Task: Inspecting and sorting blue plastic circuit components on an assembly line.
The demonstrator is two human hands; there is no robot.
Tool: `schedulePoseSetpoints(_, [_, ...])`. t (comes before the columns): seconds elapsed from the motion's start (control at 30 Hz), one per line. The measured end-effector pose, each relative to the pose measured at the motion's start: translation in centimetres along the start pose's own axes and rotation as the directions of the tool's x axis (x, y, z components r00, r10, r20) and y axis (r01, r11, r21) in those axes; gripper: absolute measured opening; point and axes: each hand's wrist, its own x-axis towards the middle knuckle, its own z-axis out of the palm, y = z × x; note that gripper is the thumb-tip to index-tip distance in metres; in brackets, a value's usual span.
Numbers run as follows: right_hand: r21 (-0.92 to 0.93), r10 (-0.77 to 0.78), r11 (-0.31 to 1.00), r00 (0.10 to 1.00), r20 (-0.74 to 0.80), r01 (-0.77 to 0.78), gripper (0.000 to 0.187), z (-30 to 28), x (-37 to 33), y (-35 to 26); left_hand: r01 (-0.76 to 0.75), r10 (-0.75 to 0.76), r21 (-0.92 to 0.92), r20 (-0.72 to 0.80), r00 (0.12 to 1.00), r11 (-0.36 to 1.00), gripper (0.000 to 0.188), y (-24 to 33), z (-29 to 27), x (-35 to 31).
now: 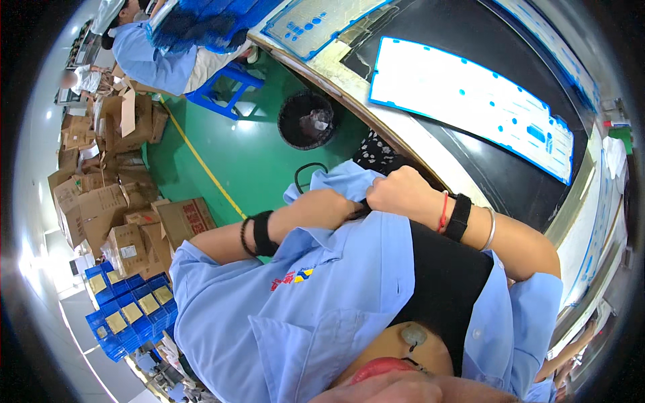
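My left hand point(324, 208) and my right hand point(399, 192) meet in front of my waist, both closed with curled fingers. Between them shows a short piece of black strap point(363, 209), mostly hidden by the fingers. A thin black cord loop point(299, 176) sticks out beyond my left hand. Bunched light blue shirt cloth point(336, 178) lies just past both hands. Each wrist wears a black band; my right one also carries a red string and a bangle. To the right, a white panel with blue edging point(463, 101) lies on the black worktop point(463, 144).
The bench edge point(403, 134) runs close beyond my right hand. A black bin point(306, 121) and a blue stool point(225, 91) stand on the green floor. A co-worker point(154, 57) sits at the upper left. Cardboard boxes point(101, 201) and blue crates point(127, 309) are piled leftward.
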Motion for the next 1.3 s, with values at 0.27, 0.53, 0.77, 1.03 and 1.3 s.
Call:
schedulePoseSetpoints(0.27, [-0.022,-0.096,0.995,0.984,-0.152,0.094,0.011,0.0,-0.8,0.0,0.026,0.000,0.114,-0.222,0.975,0.993,0.017,1.3,1.1,0.4])
schedulePoseSetpoints(0.53, [0.329,-0.128,0.942,0.976,0.176,0.064,0.011,-4.1,-2.3,2.2,-0.419,0.356,-0.104,-0.369,0.858,0.902,0.026,-0.2,-3.3,1.0])
schedulePoseSetpoints(0.77, [0.546,0.128,0.837,0.975,-0.183,-0.008,0.018,-13.8,-8.1,4.7,-0.204,0.618,0.586,-0.708,0.343,0.784,0.036,6.7,-25.1,-3.6])
schedulePoseSetpoints(1.03, [0.540,0.687,0.714,0.596,-0.415,-0.446,0.019,-20.1,-21.2,3.6,-0.955,0.823,-0.271,-0.512,0.245,0.116,0.040,19.0,-38.5,8.4])
schedulePoseSetpoints(1.3, [0.806,0.902,0.405,0.043,-0.430,-0.432,0.038,-10.7,-30.6,9.4,-0.691,0.722,0.219,-0.126,0.680,0.689,0.073,18.9,-20.6,26.0])
